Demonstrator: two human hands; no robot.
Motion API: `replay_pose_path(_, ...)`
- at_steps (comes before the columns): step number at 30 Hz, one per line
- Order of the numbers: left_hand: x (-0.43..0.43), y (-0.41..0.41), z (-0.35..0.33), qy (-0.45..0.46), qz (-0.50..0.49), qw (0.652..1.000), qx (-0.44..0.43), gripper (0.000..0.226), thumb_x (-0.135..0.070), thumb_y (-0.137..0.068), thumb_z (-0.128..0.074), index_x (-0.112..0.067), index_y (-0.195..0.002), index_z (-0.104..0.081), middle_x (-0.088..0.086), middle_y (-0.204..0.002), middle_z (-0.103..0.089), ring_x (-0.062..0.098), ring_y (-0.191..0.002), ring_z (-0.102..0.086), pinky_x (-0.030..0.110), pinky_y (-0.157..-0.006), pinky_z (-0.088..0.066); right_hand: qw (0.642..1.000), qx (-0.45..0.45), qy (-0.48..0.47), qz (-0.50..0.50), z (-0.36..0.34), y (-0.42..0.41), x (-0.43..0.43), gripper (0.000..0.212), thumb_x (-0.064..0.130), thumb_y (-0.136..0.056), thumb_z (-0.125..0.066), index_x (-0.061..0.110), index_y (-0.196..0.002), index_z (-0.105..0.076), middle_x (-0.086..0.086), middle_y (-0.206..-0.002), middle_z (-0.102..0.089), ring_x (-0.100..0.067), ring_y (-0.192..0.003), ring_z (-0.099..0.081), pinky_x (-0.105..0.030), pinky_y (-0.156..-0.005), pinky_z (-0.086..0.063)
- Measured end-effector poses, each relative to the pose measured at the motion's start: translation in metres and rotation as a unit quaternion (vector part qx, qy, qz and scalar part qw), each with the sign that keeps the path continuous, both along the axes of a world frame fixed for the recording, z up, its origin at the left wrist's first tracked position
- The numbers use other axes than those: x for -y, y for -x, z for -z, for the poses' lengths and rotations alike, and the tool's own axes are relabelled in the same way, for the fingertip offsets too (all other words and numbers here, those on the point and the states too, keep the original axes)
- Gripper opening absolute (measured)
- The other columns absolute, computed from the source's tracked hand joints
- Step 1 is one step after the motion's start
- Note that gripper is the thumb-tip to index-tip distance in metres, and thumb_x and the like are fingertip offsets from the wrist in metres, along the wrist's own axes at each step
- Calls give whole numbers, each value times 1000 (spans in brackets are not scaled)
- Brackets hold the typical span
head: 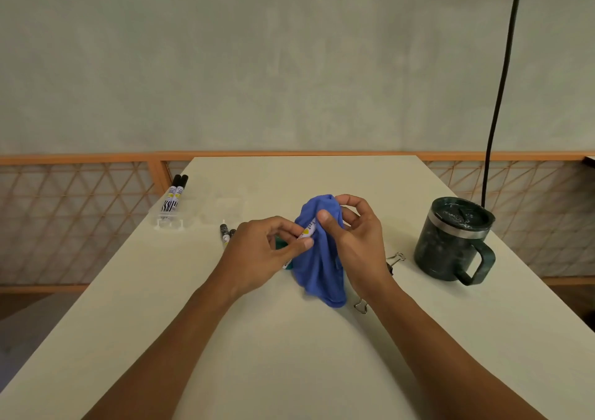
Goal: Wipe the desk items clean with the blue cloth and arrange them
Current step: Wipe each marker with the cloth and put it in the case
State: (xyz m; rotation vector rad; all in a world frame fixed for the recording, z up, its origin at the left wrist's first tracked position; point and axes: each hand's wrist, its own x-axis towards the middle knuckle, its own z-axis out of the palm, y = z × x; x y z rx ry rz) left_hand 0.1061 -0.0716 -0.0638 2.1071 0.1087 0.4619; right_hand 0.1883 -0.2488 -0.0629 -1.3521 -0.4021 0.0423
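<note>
Above the middle of the desk, my left hand [257, 252] pinches a white marker [306, 231] by its lower part. The marker's upper end is wrapped in the blue cloth [318, 268], which my right hand [351, 229] grips around it, thumb pressed on the fold. The cloth's loose end hangs down to the desk. Two black-capped markers [174, 194] lie side by side in a clear plastic tray [196, 213] at the far left. Two more marker tips [227, 233] show just behind my left hand.
A dark green lidded mug [454, 239] with a handle stands at the right. Two binder clips [396, 257] [361, 306] lie beside my right wrist. A black cable [502, 81] hangs at the back right. The desk [289, 355] ends at a wooden lattice rail.
</note>
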Motion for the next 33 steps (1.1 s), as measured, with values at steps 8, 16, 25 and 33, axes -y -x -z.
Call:
replay_pose_path(8,10,3,-9,63,52,997,0,16,-40,-95,-82,-26,-102,-83,-4,-88,-83,14,-64,-64,33,-70,-53,998,-20,-4,62,7,-10,-6,15,38,-108,-65,24,-113,-62,-8,-93,-82,-42,-96,-75,-62,-92,-59)
replay_pose_path(16,2,4,-7,114,60,992,-18,19,-36,-96,-80,-19,-104,-84,4,-91,-83,23,-94,-80,51,-102,-60,999,-29,-36,-21,3,-7,5,26,33,-103,-72,19,-120,-59,-8,-109,-80,-30,-92,-76,-46,-85,-61)
replay_pose_path(25,8,2,-7,137,95,985,-43,24,-34,-101,-74,-13,-99,-83,7,-91,-82,17,-85,-74,33,-84,-54,999,-1,2,39,5,-15,-2,19,32,-103,-72,18,-111,-61,-8,-93,-81,-29,-79,-76,-42,-72,-60)
replay_pose_path(33,6,2,-12,189,39,980,-41,23,-27,-104,-70,-8,-103,-82,9,-89,-81,1,-59,-60,11,-53,-41,998,-50,-28,-3,6,-18,3,26,43,-106,-64,22,-120,-58,-11,-99,-80,-26,-81,-72,-45,-76,-59)
